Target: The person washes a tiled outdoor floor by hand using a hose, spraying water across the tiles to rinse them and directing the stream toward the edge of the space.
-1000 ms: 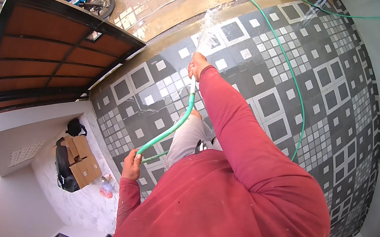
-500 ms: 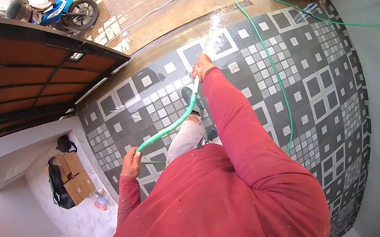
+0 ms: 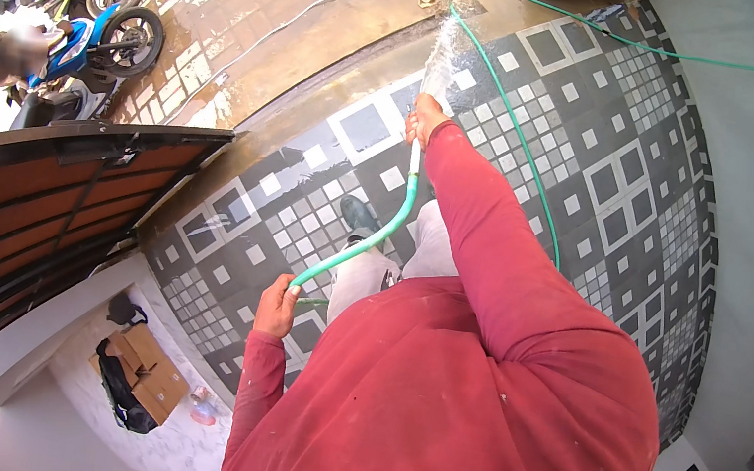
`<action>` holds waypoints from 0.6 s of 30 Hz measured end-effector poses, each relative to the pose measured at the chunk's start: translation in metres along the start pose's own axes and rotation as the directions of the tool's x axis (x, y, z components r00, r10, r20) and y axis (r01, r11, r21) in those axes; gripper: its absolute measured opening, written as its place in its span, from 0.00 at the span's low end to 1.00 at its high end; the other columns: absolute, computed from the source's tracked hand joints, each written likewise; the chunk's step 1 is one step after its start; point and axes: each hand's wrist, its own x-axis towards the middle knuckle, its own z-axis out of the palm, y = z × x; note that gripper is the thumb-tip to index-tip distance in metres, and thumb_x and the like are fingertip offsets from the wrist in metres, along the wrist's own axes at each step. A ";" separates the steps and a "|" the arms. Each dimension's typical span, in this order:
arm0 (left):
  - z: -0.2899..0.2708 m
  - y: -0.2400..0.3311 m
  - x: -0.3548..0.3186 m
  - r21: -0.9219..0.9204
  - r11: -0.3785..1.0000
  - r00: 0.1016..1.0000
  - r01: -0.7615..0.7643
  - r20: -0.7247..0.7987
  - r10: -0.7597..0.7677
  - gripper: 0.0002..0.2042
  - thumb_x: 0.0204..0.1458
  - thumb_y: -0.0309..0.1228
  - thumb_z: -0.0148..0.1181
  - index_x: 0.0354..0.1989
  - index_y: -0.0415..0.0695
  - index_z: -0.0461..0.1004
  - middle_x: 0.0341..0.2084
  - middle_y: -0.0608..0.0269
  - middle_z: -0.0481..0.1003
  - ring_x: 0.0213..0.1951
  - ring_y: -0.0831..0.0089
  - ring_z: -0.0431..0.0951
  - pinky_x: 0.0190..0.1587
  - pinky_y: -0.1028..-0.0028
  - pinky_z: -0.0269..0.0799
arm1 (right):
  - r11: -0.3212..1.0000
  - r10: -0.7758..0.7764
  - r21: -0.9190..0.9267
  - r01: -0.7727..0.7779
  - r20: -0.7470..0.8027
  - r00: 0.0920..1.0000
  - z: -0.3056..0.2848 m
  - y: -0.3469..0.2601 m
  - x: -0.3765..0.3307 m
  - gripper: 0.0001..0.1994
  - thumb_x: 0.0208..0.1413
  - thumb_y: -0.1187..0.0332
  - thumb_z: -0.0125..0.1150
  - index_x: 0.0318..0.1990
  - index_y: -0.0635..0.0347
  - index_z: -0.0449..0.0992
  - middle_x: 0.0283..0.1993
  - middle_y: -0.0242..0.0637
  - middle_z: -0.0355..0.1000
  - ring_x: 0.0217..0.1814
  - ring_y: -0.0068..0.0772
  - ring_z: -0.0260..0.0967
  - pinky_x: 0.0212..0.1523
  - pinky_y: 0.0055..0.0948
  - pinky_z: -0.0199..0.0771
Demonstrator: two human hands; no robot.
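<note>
Clearly, a bright green, flexible hose is held in front of the body, stretched in a bent line between the two hands. Its long axis is carried from the bare left hand, low and near the hip, forward and to the right, then turned almost straight ahead where it is joined to a short white tube. That tube is met at its far end by the bare right hand, which is placed nearer the outlet and well ahead of the left. Beyond the right fist, a white spray of water is thrown forward, in line with the tube, toward the outer edge of the grey-and-white patterned tile floor.

The tube is clamped by the right hand, its fingers wrapped round and no gap seen; how the outlet itself is covered cannot be told. The hose is likewise gripped by the left hand, with the thumb laid along its upper side. To the right, a thinner-looking green length of hose is laid in a curve over the tiles; its connection to the held part is hidden.
</note>
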 end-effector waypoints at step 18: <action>0.127 0.128 0.035 -0.036 0.975 0.971 0.218 -0.091 -0.220 0.11 0.57 0.36 0.51 0.40 0.41 0.70 0.24 0.52 0.71 0.30 0.53 0.72 0.34 0.63 0.66 | 0.842 0.359 -0.444 -0.307 0.034 0.933 -0.061 -0.072 0.073 0.13 0.48 0.57 0.44 0.17 0.48 0.53 0.11 0.21 0.45 0.10 0.18 0.39 0.12 0.22 0.39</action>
